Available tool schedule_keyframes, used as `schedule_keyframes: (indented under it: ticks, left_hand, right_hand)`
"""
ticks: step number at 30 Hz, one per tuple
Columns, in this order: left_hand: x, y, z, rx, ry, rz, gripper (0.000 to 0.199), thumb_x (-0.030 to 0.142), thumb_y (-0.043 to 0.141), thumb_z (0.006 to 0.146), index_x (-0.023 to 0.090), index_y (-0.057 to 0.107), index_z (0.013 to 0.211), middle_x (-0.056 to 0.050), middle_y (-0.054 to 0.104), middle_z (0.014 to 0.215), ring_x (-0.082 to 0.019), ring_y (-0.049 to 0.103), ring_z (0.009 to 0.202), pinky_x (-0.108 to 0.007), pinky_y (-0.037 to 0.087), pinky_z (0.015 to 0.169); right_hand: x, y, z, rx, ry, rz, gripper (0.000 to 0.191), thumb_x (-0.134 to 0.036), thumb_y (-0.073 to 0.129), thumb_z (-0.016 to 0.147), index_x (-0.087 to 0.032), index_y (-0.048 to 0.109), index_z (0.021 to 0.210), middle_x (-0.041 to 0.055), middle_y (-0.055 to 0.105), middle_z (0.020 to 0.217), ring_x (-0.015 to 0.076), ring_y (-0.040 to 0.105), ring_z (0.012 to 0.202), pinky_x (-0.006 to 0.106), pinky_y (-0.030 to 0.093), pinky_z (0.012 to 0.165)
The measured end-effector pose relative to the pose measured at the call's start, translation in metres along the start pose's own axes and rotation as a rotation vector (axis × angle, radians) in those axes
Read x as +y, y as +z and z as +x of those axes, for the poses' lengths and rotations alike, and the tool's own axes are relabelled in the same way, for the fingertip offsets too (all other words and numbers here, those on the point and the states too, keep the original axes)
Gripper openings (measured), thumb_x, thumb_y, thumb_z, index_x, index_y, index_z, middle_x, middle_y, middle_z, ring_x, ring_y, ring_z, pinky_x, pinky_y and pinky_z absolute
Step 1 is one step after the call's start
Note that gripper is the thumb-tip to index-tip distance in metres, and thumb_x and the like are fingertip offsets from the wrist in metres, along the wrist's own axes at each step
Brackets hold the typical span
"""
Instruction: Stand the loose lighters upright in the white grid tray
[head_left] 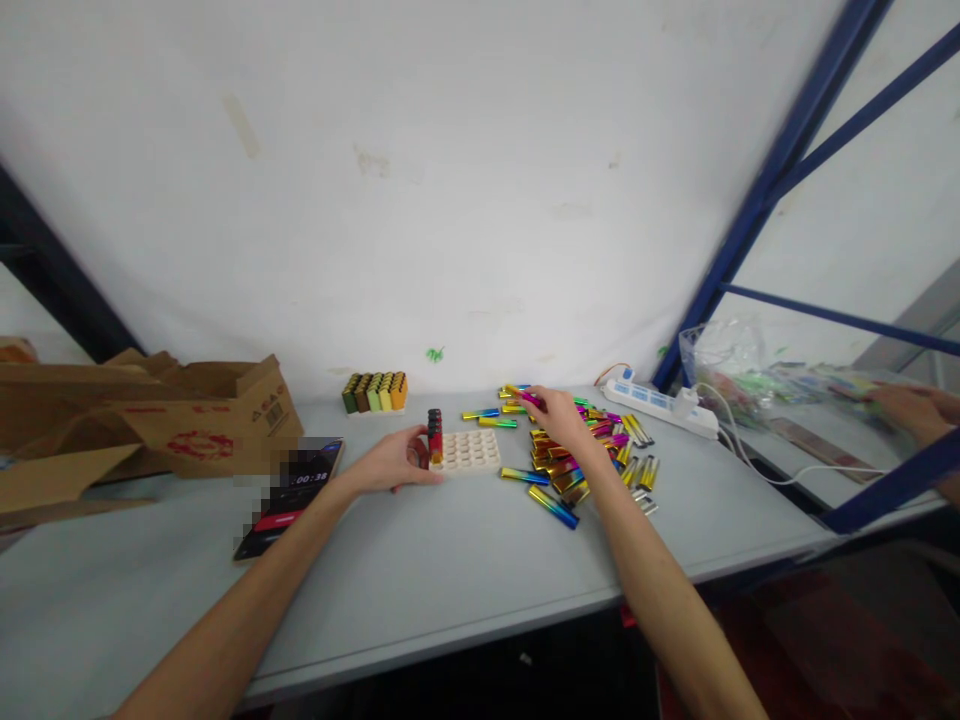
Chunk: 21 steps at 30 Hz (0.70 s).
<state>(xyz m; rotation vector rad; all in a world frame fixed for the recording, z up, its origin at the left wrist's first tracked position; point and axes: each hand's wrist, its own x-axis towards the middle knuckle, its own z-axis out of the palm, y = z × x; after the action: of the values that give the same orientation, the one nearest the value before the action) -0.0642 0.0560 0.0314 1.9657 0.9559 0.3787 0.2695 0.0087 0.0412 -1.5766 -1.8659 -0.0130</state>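
Observation:
My left hand [397, 461] is closed around the left end of a white tray [472, 452] with rows of round holes. A row of red, black-topped lighters [435, 437] stands upright in that end, beside my fingers. My right hand [562, 418] reaches over a loose pile of shiny metallic lighters [555, 458] in gold, pink and blue. Its fingertips pinch a pink-and-gold lighter [531, 398] at the back of the pile. Several gold-and-blue lighters [553, 506] lie apart, between the tray and the pile.
Behind the tray stands a block of upright lighters [375, 393] in green, brown and yellow. An open cardboard box [217, 425] and a phone with a timer [292, 498] are at left. A white power strip [660, 405] lies at right; beyond the blue frame [750, 220] shows another person's hand [911, 410].

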Motion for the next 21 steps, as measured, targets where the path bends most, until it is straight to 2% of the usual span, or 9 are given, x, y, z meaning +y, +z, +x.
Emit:
schedule_keyframes:
  ticks: [4, 7, 10, 12, 14, 16, 21]
  left_hand:
    - [-0.005, 0.001, 0.002, 0.004, 0.021, 0.012, 0.075, 0.055, 0.087, 0.061, 0.017, 0.056, 0.118, 0.000, 0.067, 0.086, -0.011, 0.054, 0.053, -0.022, 0.040, 0.035]
    - [-0.014, 0.002, 0.006, 0.036, 0.057, -0.015, 0.072, 0.053, 0.090, 0.058, 0.018, 0.059, 0.113, -0.001, 0.070, 0.086, -0.014, 0.058, 0.057, -0.024, 0.045, 0.044]
    - [-0.022, 0.005, 0.010, 0.089, 0.120, -0.041, 0.072, 0.048, 0.093, 0.053, 0.018, 0.061, 0.110, -0.002, 0.071, 0.085, -0.018, 0.064, 0.069, -0.028, 0.051, 0.059]
    - [-0.026, 0.007, 0.012, 0.109, 0.140, -0.035, 0.072, 0.048, 0.092, 0.053, 0.019, 0.062, 0.111, -0.002, 0.071, 0.085, -0.020, 0.065, 0.074, -0.030, 0.052, 0.064]
    - [-0.027, 0.010, 0.013, 0.125, 0.147, -0.021, 0.071, 0.049, 0.092, 0.054, 0.019, 0.062, 0.111, -0.002, 0.072, 0.085, -0.021, 0.065, 0.074, -0.030, 0.051, 0.064]
    - [-0.027, 0.011, 0.014, 0.140, 0.147, 0.008, 0.070, 0.050, 0.092, 0.054, 0.019, 0.062, 0.110, -0.002, 0.071, 0.083, -0.021, 0.065, 0.073, -0.030, 0.049, 0.063]
    - [-0.023, 0.012, 0.013, 0.170, 0.123, 0.094, 0.073, 0.057, 0.090, 0.054, 0.018, 0.061, 0.108, 0.000, 0.069, 0.079, -0.020, 0.062, 0.068, -0.028, 0.044, 0.059]
  right_hand:
    - [-0.008, 0.003, 0.001, 0.136, 0.063, 0.238, 0.036, -0.048, 0.065, 0.093, -0.018, 0.071, 0.113, -0.0024, 0.060, 0.067, 0.0151, 0.050, 0.060, 0.027, 0.040, 0.065]
    - [-0.018, 0.011, 0.003, 0.171, 0.141, 0.522, 0.040, -0.057, 0.073, 0.083, -0.018, 0.069, 0.088, -0.0039, 0.054, 0.064, 0.0133, 0.048, 0.060, 0.026, 0.041, 0.061]
    - [-0.031, 0.021, 0.002, 0.084, 0.227, 0.886, 0.043, -0.060, 0.077, 0.079, -0.019, 0.064, 0.080, 0.0003, 0.064, 0.077, 0.0154, 0.060, 0.072, 0.028, 0.051, 0.072]
    - [-0.042, 0.025, 0.000, -0.010, 0.272, 1.123, 0.041, -0.058, 0.078, 0.079, -0.020, 0.064, 0.089, 0.0035, 0.071, 0.095, 0.0176, 0.067, 0.083, 0.032, 0.055, 0.082]
    - [-0.051, 0.028, -0.003, -0.102, 0.280, 1.282, 0.040, -0.056, 0.077, 0.081, -0.022, 0.061, 0.095, 0.0044, 0.073, 0.102, 0.0181, 0.070, 0.083, 0.036, 0.057, 0.084]
    - [-0.057, 0.029, -0.005, -0.148, 0.248, 1.324, 0.040, -0.055, 0.076, 0.083, -0.023, 0.060, 0.099, 0.0032, 0.074, 0.094, 0.0165, 0.069, 0.076, 0.034, 0.057, 0.079]
    - [-0.062, 0.034, -0.004, -0.113, 0.208, 1.301, 0.044, -0.059, 0.070, 0.087, -0.023, 0.060, 0.111, -0.0052, 0.061, 0.070, 0.0109, 0.057, 0.058, 0.023, 0.047, 0.058]
